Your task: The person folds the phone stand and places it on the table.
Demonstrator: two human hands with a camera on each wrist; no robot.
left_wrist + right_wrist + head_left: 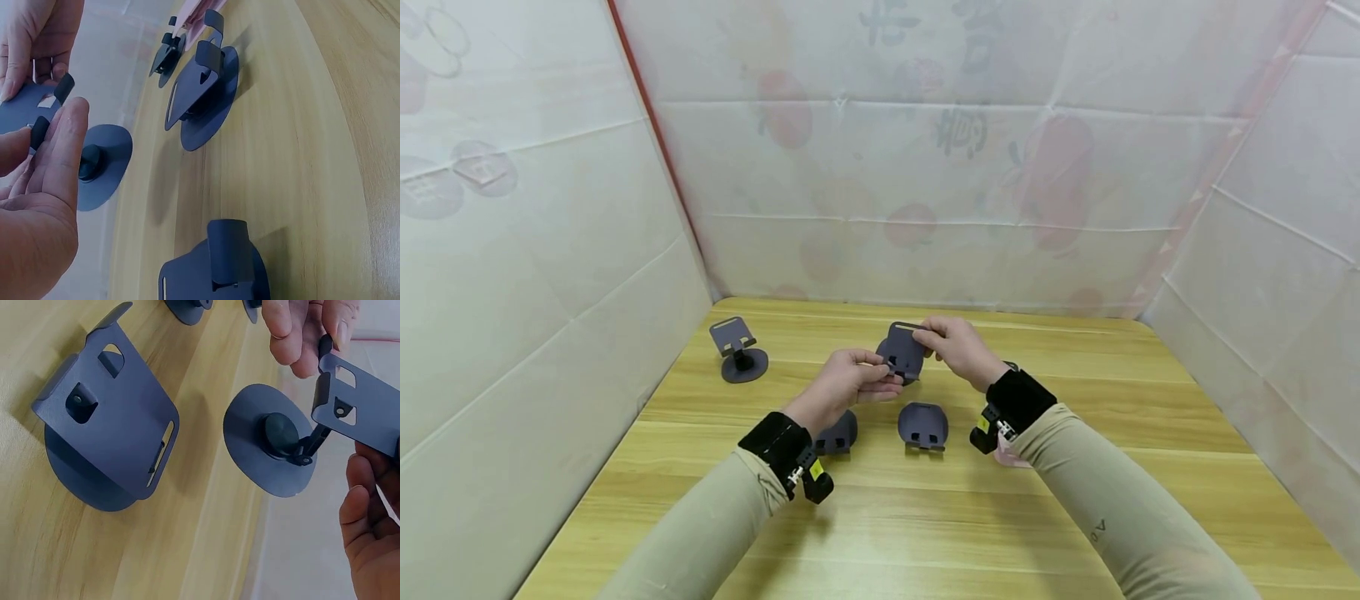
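A stand (838, 433) at six o'clock of the left hand (842, 385) sits half behind that wrist. A pink thing (1009, 457) at the right wrist is mostly hidden, unidentifiable.

Held stand (902, 352) raised above table (1075, 517) centre; folded stands (922, 425) nearer front edge; open stand (739, 350) placed near back-left corner

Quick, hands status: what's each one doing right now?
Left hand: pinching the lower edge of the raised phone stand.
Right hand: pinching the same stand's top edge.
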